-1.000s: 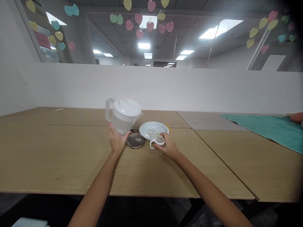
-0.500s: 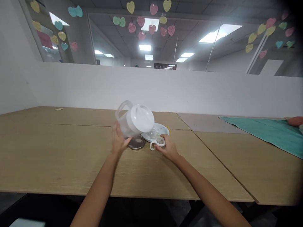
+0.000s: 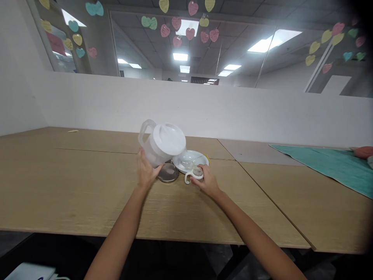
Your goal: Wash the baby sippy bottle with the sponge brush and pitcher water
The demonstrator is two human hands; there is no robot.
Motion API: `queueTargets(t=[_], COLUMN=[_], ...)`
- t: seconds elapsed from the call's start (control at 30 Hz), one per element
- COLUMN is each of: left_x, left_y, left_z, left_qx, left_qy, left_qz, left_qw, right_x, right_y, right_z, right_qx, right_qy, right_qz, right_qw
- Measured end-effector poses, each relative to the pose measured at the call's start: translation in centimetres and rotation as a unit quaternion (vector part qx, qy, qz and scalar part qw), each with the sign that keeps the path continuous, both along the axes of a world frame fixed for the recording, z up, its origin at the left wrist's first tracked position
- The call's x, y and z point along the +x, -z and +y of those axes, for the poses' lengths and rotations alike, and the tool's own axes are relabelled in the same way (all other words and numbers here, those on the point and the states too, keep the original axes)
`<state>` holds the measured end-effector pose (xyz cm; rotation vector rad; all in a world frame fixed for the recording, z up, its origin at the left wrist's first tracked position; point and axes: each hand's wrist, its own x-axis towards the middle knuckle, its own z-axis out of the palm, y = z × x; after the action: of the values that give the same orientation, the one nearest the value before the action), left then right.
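Note:
A white translucent pitcher (image 3: 168, 140) with a lid is tilted to the right, its handle up at the left. My left hand (image 3: 145, 171) grips its lower body from below, off the table. In my right hand (image 3: 208, 182) is a small clear jar (image 3: 197, 172) with a white hooked handle, its round mouth facing up. The pitcher's lid side leans toward the jar but stays apart from it. Just behind the jar sits a white bowl (image 3: 201, 158) with a clear object inside. A round metal dish (image 3: 168, 173) lies between my hands, partly hidden by the pitcher.
The wooden table (image 3: 87, 190) has seams between its panels. A green cloth (image 3: 323, 159) covers part of the right side, with a reddish object (image 3: 363, 151) on it. A white wall (image 3: 131, 101) rises behind the table. Something small and yellow (image 3: 207, 158) shows at the bowl's right edge.
The pitcher has gone from nearly upright to tilted right, most strongly half a second ago; now it is slightly raised and a little less tilted. My right hand and the jar stay nearly in place.

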<state>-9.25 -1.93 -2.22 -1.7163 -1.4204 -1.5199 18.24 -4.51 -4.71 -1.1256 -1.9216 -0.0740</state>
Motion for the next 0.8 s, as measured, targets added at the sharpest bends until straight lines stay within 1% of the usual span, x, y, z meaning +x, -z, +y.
queueTargets(t=[0.07,0.17,0.3,0.43,0.5,0.6,0.7,0.8], left_x=[0.0,-0.4,-1.1,-1.3,-1.3,-1.9,-2.9,-4.0], left_y=[-0.1,0.1,0.7,1.4,1.7,2.0,2.1,2.4], left_z=[-0.2,-0.1,0.2,0.4,0.7,1.1,1.4,1.7], left_qx=[-0.027,-0.057,-0.086,-0.099,-0.111,-0.126,-0.129,-0.129], left_qy=[-0.024,-0.055,-0.084,-0.100,-0.100,-0.082,-0.048,-0.033], left_qz=[-0.058,-0.115,-0.158,-0.187,-0.205,-0.221,-0.220,-0.205], left_qw=[0.998,0.990,0.980,0.972,0.967,0.964,0.966,0.970], right_x=[-0.1,-0.3,-0.3,-0.2,-0.2,-0.1,0.1,0.3], right_y=[0.2,0.6,1.0,1.3,1.5,1.7,1.7,1.4], right_z=[0.0,0.0,0.0,-0.1,-0.3,-0.4,-0.5,-0.4], right_qx=[0.010,0.047,0.068,0.093,0.111,0.115,0.120,0.129], right_qy=[0.004,0.009,0.005,-0.006,-0.008,-0.012,-0.012,0.007], right_qz=[0.004,0.018,0.028,0.048,0.068,0.091,0.091,0.083], right_qw=[1.000,0.999,0.997,0.995,0.991,0.989,0.989,0.988])
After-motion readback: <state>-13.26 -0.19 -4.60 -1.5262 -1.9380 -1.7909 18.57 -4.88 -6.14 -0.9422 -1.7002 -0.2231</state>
